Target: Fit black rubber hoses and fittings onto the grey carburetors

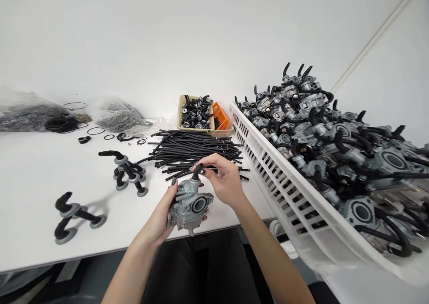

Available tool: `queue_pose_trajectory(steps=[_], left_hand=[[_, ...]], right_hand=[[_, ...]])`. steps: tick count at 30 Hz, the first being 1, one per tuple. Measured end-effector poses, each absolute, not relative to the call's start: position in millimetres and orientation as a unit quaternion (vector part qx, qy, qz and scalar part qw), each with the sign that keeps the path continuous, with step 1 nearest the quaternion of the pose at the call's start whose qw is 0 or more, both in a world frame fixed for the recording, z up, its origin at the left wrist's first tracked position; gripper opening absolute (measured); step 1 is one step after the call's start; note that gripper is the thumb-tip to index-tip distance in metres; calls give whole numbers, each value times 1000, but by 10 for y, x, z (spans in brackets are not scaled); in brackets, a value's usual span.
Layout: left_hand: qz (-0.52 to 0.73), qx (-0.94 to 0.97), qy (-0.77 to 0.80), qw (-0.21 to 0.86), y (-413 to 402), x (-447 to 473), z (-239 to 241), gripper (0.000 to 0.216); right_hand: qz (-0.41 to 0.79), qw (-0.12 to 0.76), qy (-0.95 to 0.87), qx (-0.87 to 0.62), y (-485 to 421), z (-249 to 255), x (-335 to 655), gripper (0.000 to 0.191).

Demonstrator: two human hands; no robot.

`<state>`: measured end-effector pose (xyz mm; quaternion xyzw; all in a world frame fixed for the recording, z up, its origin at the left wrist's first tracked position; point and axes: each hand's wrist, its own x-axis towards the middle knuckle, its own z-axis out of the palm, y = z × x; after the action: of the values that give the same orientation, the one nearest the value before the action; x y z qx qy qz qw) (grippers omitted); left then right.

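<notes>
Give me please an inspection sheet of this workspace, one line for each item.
Surface: white table, crowded along the back.
Job's things: grey carburetor, with a black elbow tube on its top.
Clutter: bundle of black hoses, capped fittings, beige tray of small parts, orange bin, plastic bags, loose rings.
Grips: left hand holds the grey carburetor; right hand pinches the black elbow tube.
Cables: nothing seen.
Surroundings: white slatted crate on the right, holding a heap of carburetors; white wall.

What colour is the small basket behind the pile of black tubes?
The small basket is orange, seen best in the head view.
</notes>
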<state>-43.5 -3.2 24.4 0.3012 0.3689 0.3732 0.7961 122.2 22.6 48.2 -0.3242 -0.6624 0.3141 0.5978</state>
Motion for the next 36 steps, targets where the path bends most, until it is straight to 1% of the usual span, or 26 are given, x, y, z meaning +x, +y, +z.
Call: queue_pose_trajectory(steps=[4, 8, 12, 16, 18, 19, 20, 21, 23, 25, 27, 31, 36], left_hand=[[392, 297, 370, 788, -43, -428, 256, 49], [391, 303, 366, 788, -40, -418, 250, 53], [388, 299, 371, 789, -47, -420, 256, 54], [392, 303, 354, 793, -45, -430, 265, 54], [396, 310, 337, 796, -31, -438, 251, 54], [399, 311, 333, 796, -22, -442, 241, 55], [404, 309, 333, 794, -15, -445, 231, 55], [412, 305, 335, 791, -8, -448, 221, 54], [433, 293, 341, 781, -1, -449, 207, 53], [449, 282, 348, 773, 1, -447, 199, 52], [454, 277, 351, 771, 1, -443, 197, 52], [447, 280, 351, 774, 1, -439, 195, 52], [439, 280, 355, 777, -14, -445, 199, 49]], right_hand=[[348, 612, -649, -287, 261, 447, 1218, 9], [372, 614, -643, -268, 290, 430, 1220, 4], [381, 605, -648, -261, 281, 420, 1218, 9], [352, 611, -656, -269, 276, 425, 1338, 23], [301, 635, -629, -333, 314, 436, 1473, 24], [252, 635, -619, -388, 346, 441, 1551, 22], [192, 616, -618, -448, 385, 445, 1630, 21], [131, 579, -628, -503, 427, 446, 1701, 20], [60, 482, -673, -558, 513, 432, 1801, 22], [63, 409, -721, -556, 586, 392, 1826, 21], [79, 367, -749, -545, 639, 332, 1791, 20], [74, 321, -759, -562, 692, 256, 1703, 19], [65, 300, -756, -578, 703, 340, 1701, 17]])
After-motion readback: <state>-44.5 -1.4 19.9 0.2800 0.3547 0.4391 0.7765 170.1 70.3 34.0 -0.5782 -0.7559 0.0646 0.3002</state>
